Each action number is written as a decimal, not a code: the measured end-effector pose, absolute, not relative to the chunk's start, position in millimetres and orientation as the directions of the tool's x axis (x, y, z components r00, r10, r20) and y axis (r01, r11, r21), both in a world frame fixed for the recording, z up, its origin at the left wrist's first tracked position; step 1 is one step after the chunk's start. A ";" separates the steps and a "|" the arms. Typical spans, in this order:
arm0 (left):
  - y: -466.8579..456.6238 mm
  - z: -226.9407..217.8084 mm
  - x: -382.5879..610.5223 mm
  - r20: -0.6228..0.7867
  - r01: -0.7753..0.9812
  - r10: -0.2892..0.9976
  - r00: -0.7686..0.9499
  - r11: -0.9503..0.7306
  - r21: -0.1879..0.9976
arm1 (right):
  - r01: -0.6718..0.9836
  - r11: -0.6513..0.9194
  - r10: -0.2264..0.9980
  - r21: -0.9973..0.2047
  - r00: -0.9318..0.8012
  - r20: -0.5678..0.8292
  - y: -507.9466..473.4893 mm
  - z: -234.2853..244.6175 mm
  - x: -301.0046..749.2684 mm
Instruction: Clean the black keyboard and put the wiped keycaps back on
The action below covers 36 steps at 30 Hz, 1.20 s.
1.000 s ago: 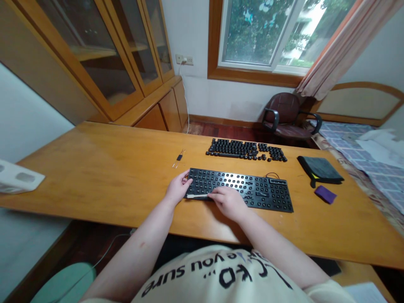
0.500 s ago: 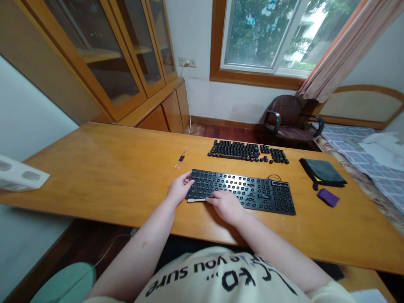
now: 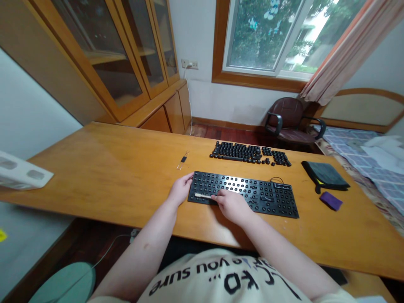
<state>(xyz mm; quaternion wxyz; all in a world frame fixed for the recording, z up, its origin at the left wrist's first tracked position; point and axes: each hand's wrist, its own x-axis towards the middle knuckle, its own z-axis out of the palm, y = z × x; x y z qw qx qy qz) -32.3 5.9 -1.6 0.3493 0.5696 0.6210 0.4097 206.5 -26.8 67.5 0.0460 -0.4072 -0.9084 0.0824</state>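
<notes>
A black keyboard with its keycaps off [image 3: 227, 185] lies flat on the desk, rows of bare switches showing. At its left end my left hand [image 3: 181, 189] grips the edge, thumb near the top left corner. My right hand [image 3: 232, 205] pinches a slim white toothbrush [image 3: 203, 196], whose head points left over the lower left rows of switches. Whether the bristles touch the switches I cannot tell. Part of the keyboard's lower edge is hidden under my right hand.
Black keycaps [image 3: 240, 151] lie in rows behind the keyboard. A wire keycap puller [image 3: 183, 159] is to their left. On the right are a dark zip pouch [image 3: 326, 174] and a purple cloth [image 3: 330, 200]. A white object [image 3: 23, 172] stands on the far left of the wooden desk [image 3: 126, 168].
My right hand has moved the toothbrush from the keyboard's lower edge up over the lower left switches. My left hand stays at the left end. The view has shifted slightly.
</notes>
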 end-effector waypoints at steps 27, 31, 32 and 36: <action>1.5 -9.5 -33.2 0.005 0.213 0.988 -0.157 0.029 0.977 | 0.780 0.619 0.777 -0.094 -0.626 -0.074 7.4 92.2 170.7; 2.0 -9.0 -31.9 0.000 0.196 0.989 -0.147 0.029 0.980 | 0.698 0.706 0.689 -0.123 -0.716 -0.111 -11.7 92.2 171.8; 2.3 -9.0 -31.7 0.006 0.199 0.989 -0.146 0.023 0.980 | 0.662 0.735 0.650 -0.149 -0.749 -0.125 -16.6 92.0 173.1; 4.3 -10.4 -31.2 0.047 0.286 0.993 -0.107 -0.015 0.958 | 0.556 0.771 0.557 -0.311 -0.825 -0.094 -23.1 91.5 186.0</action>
